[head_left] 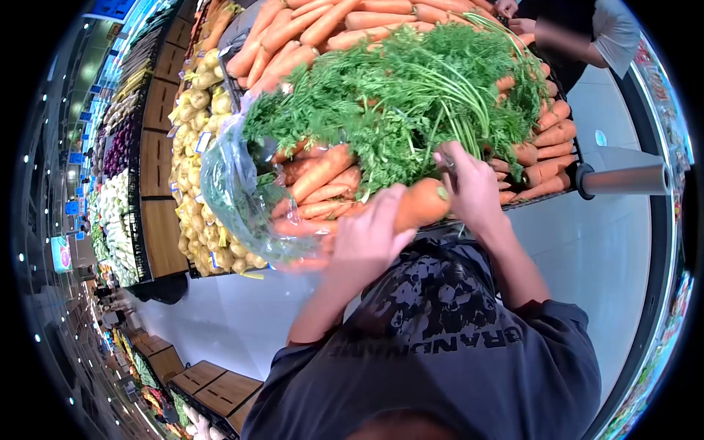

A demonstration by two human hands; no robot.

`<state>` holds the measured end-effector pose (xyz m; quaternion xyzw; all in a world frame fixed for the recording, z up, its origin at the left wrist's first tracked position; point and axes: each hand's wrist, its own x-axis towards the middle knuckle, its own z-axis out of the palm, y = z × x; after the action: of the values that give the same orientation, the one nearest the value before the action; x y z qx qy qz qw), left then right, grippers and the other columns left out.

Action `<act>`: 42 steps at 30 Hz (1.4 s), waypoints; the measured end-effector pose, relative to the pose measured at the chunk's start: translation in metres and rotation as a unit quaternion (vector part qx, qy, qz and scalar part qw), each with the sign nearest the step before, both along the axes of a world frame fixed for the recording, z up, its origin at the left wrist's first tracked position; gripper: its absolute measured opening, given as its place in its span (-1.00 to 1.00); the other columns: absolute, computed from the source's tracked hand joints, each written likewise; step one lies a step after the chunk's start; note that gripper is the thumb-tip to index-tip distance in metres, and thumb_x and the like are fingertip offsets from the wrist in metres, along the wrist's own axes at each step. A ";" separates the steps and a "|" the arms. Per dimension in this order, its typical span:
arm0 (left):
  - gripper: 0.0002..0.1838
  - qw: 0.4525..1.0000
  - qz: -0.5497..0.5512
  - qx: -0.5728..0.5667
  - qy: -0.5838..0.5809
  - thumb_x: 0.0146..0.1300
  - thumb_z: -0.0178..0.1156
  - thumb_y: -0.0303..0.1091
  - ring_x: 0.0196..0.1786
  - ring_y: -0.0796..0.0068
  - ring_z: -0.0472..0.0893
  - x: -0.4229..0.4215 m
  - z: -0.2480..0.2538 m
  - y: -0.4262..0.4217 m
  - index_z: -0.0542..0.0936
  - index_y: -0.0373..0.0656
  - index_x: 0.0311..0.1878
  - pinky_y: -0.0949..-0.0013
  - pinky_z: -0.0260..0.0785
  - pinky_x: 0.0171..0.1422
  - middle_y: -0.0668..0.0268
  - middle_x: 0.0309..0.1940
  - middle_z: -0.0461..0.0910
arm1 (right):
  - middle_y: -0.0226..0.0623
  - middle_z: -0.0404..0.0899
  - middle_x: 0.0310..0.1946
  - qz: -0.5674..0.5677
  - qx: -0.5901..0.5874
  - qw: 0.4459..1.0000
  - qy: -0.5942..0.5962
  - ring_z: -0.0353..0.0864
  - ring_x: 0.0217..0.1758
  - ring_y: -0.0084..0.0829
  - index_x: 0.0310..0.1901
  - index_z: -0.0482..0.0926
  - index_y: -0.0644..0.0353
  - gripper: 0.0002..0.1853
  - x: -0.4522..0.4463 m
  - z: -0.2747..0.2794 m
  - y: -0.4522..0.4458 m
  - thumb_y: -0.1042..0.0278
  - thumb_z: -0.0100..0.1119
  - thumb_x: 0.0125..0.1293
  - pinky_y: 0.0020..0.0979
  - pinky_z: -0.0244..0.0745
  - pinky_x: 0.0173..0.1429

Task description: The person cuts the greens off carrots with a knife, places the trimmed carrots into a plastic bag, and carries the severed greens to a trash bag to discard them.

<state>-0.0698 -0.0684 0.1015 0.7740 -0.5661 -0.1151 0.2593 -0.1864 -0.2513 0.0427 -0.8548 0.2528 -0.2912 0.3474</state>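
Observation:
My left hand (370, 238) is wrapped round a thick carrot (424, 203) near the front edge of the display. The carrot's pale green cut end points toward my right hand (469, 182), whose curled fingers are at the leafy stems; what they hold is too small to make out. Left of my hands, a clear plastic bag (231, 192) lies beside and partly over several carrots (323, 176). Feathery green carrot tops (396, 95) spread across the middle of the pile.
More carrots (367, 18) fill the back, with others (550, 154) at the right edge beside a grey cylindrical post (627, 180). Bagged yellowish produce (198, 147) lines the left. Another person's hands (522, 26) are at the back right.

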 end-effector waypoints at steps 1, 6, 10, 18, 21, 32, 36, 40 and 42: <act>-0.19 1.000 0.016 0.012 -0.015 0.10 0.54 -0.27 -0.04 -0.09 0.74 0.003 0.000 0.000 0.38 -0.23 0.39 0.00 0.60 -0.09 -0.03 0.17 0.64 | -0.04 0.68 -0.33 0.002 0.035 0.999 0.020 0.69 -0.31 0.06 -0.04 0.51 0.17 -0.83 -0.001 0.002 0.001 0.51 0.25 0.39 -0.08 0.54 -0.26; -0.21 0.999 0.008 -0.022 -0.035 0.10 0.54 -0.31 -0.03 -0.11 0.73 0.010 0.001 0.000 0.38 -0.22 0.37 -0.02 0.58 -0.09 -0.05 0.14 0.65 | -0.32 0.62 -0.44 0.032 0.178 0.972 -0.150 0.63 -0.43 -0.46 0.01 0.61 0.22 -0.85 -0.002 -0.001 0.013 0.48 0.20 0.46 -0.36 0.42 -0.33; -0.23 0.999 0.026 -0.026 -0.026 0.11 0.53 -0.29 -0.03 -0.09 0.73 0.009 -0.005 -0.007 0.40 -0.15 0.37 -0.02 0.58 -0.10 0.04 0.14 0.64 | -0.62 0.47 -0.40 0.099 0.442 0.876 -0.165 0.28 -0.43 -0.78 0.15 0.62 0.25 -0.64 -0.017 0.026 0.023 0.21 0.31 0.45 -0.60 0.21 -0.32; -0.38 0.996 0.047 -0.068 -0.021 0.23 0.45 -0.17 -0.11 0.00 0.73 0.018 0.003 -0.020 0.47 -0.06 0.32 0.02 0.54 -0.18 0.22 0.01 0.64 | -0.20 0.61 -0.02 0.187 0.193 0.949 -0.162 0.61 0.00 -0.36 0.21 0.60 0.32 -0.42 0.005 0.051 0.001 0.30 0.57 0.19 -0.35 0.49 0.15; -0.44 0.994 0.057 -0.089 -0.022 0.25 0.46 -0.11 -0.13 0.00 0.73 0.029 0.020 -0.019 0.53 -0.07 0.25 0.03 0.56 -0.16 0.21 -0.05 0.67 | -0.22 0.60 0.04 0.205 0.205 0.949 -0.124 0.59 0.11 -0.38 0.22 0.58 0.32 -0.46 0.011 0.059 -0.016 0.35 0.52 0.24 -0.34 0.47 0.25; -0.69 0.966 0.192 -0.173 0.007 0.34 0.33 -0.45 0.00 0.04 0.67 0.083 0.014 0.021 0.61 -0.22 0.13 0.14 0.53 0.13 0.06 0.01 0.63 | -0.61 0.56 -0.33 0.102 0.185 0.968 -0.134 0.38 -0.47 -0.76 0.29 0.59 0.16 -0.51 0.081 0.150 -0.128 0.23 0.44 0.38 -0.59 0.27 -0.39; -0.71 0.967 0.224 -0.122 -0.004 0.33 0.33 -0.40 0.11 -0.02 0.62 0.089 -0.006 0.036 0.63 -0.20 0.10 0.09 0.44 0.26 0.09 0.04 0.63 | -0.24 0.59 -0.17 0.006 -0.141 0.986 -0.089 0.60 -0.09 -0.37 0.32 0.59 0.10 -0.43 0.127 0.141 -0.212 0.16 0.49 0.31 -0.29 0.52 0.07; -0.66 0.969 0.226 -0.064 -0.073 0.31 0.37 -0.30 0.25 0.03 0.55 0.091 -0.026 0.038 0.64 -0.18 0.11 0.06 0.36 0.37 0.10 0.13 0.61 | -0.14 0.59 0.02 0.023 -0.239 0.970 -0.036 0.63 0.08 -0.17 0.35 0.57 -0.02 -0.42 0.180 0.123 -0.276 0.13 0.44 0.31 -0.20 0.55 0.19; -0.65 0.970 0.221 -0.045 -0.091 0.32 0.34 -0.39 0.24 -0.05 0.54 0.090 -0.033 0.035 0.62 -0.20 0.15 0.05 0.37 0.38 0.06 0.18 0.59 | -0.16 0.52 0.19 0.004 -0.252 0.966 0.049 0.63 0.20 -0.15 0.38 0.54 -0.15 -0.42 0.195 0.126 -0.279 0.04 0.35 0.34 -0.18 0.57 0.25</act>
<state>0.0207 -0.0329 0.0688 0.8746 -0.4070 0.0416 0.2603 0.0088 -0.5305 0.1687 -0.9290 0.1843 -0.3020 0.1087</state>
